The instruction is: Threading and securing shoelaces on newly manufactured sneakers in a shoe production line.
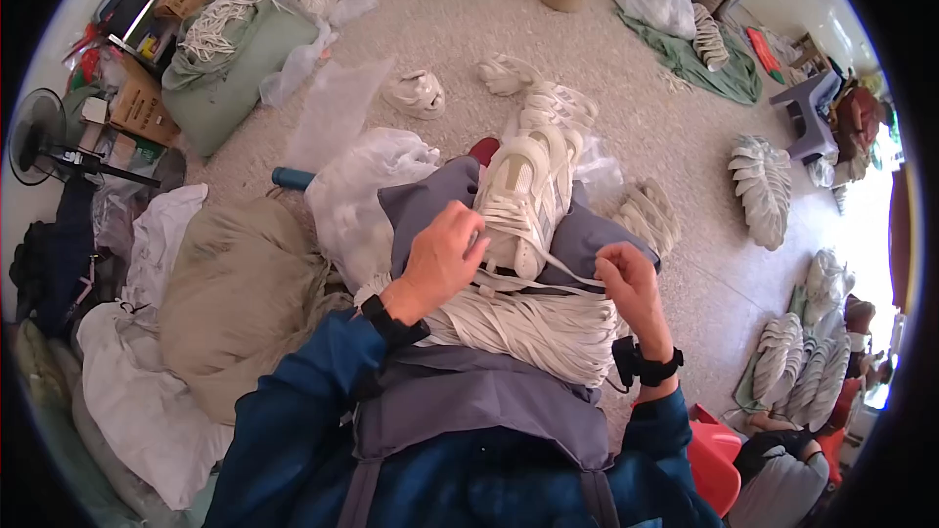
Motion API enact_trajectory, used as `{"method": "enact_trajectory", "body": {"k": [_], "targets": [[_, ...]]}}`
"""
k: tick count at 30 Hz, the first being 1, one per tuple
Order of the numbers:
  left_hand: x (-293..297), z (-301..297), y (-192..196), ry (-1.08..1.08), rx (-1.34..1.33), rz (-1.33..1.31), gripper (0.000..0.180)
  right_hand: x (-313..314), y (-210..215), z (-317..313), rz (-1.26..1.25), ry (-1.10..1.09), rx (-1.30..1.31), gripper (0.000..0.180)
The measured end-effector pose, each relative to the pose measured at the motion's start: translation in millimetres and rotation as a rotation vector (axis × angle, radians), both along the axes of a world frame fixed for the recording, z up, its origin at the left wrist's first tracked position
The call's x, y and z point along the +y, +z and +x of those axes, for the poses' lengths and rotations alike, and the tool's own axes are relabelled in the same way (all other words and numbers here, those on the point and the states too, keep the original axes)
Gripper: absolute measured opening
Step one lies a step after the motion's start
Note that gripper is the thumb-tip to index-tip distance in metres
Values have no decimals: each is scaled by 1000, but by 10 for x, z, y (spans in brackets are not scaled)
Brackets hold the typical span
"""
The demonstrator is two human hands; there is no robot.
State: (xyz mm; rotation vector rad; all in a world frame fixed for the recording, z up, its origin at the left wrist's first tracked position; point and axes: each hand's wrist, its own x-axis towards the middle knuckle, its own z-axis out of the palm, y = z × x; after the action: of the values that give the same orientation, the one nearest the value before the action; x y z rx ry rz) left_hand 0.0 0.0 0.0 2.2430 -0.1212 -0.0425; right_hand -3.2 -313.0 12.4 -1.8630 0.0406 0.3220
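In front of me lies a cream shoe upper (512, 213), its toe end toward me, on a row of similar uppers (558, 108) running away from my knees. A flat off-white shoelace (562, 269) trails from it to the right. My right hand (631, 286) pinches that lace between thumb and fingers, away from the upper. My left hand (440, 259) is closed at the upper's left edge; what its fingertips hold, if anything, is hidden. Across my lap, over a grey apron (479, 396), lies a thick bundle of loose laces (523, 328).
Single uppers (415, 95) lie on the floor ahead. White plastic bags (367, 186) and beige sacks (230, 298) crowd my left, with a fan (39, 137) beyond. Stacked uppers (761, 191), a grey stool (810, 117) and a red stool (712, 460) stand right. Other people sit at the right edge.
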Motion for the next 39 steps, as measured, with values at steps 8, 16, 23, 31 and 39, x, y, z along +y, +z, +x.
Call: {"method": "enact_trajectory", "body": {"k": [8, 16, 23, 31, 39], "targets": [[-208, 5, 9, -268, -448, 411, 25, 350, 226, 16, -204, 201, -249, 11], [-275, -193, 69, -195, -220, 115, 33, 536, 128, 43, -279, 128, -523, 27], [-202, -460, 206, -87, 146, -164, 60, 864, -8, 130, -504, 179, -510, 46], [-219, -533, 64, -99, 405, -83, 73, 882, -85, 136, -528, 202, -419, 45], [-194, -539, -54, 202, 831, -832, 47, 870, -189, 198, -543, 182, -439, 42]]}}
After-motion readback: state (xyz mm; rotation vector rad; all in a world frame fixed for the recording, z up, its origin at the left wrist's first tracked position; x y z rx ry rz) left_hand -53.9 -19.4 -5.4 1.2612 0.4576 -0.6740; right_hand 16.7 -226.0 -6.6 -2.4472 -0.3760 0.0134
